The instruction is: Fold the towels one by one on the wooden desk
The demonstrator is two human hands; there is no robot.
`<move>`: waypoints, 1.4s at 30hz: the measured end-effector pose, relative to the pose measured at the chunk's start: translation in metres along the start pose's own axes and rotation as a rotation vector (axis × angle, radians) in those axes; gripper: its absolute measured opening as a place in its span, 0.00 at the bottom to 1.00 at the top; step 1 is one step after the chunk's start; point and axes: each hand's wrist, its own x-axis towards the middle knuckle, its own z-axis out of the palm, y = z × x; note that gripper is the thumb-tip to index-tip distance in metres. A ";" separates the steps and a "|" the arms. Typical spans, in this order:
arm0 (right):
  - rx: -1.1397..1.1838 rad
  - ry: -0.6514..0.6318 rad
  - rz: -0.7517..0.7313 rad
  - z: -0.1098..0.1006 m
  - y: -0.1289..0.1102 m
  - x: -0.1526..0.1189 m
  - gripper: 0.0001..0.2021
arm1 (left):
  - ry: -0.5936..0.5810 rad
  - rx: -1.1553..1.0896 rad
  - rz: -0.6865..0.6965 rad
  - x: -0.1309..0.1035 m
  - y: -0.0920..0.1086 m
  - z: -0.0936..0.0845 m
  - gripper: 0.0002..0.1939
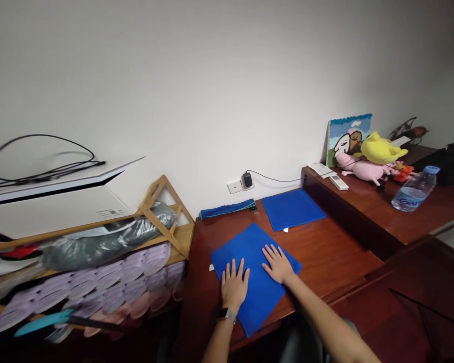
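A blue cloth [255,287] lies flat and turned at an angle on the reddish-brown desk [340,257], one corner hanging toward the front edge. My left hand [234,285], with a watch at its wrist, rests on the cloth's left part, fingers spread. On its right part lies my right hand [277,264], palm down with fingers apart. Behind, a second blue cloth [293,207] is laid flat near the wall. To its left is a narrow folded blue cloth [227,208] with a green edge.
A raised desk section at right holds a water bottle [416,190], plush toys [365,169], a remote [338,182] and a picture [348,137]. At left stands a wooden rack [181,242] with several slippers [109,275]. A plug [247,179] sits in the wall socket.
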 end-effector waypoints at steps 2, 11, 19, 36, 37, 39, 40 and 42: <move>-0.023 0.070 0.044 0.001 -0.001 -0.008 0.34 | 0.046 0.040 -0.017 -0.018 0.005 -0.008 0.29; -0.044 0.147 0.345 0.036 0.004 -0.059 0.38 | 0.129 -0.107 0.303 -0.010 0.013 -0.014 0.26; -0.027 -0.033 -0.007 -0.015 0.066 0.000 0.37 | 0.043 -0.109 0.025 -0.016 0.038 0.025 0.27; -0.050 0.090 0.119 -0.005 0.071 0.037 0.32 | 0.141 -0.064 0.082 -0.016 0.040 0.038 0.28; -0.045 0.096 0.125 -0.006 0.070 0.037 0.32 | 0.146 -0.063 0.085 -0.017 0.040 0.038 0.28; -0.031 0.087 0.155 -0.006 0.067 0.036 0.33 | 0.147 -0.059 0.088 -0.020 0.038 0.037 0.28; -0.024 0.079 0.170 -0.006 0.066 0.036 0.34 | 0.148 -0.055 0.087 -0.020 0.038 0.036 0.28; -0.016 0.075 0.185 -0.005 0.064 0.035 0.34 | 0.163 -0.046 0.098 -0.018 0.040 0.032 0.28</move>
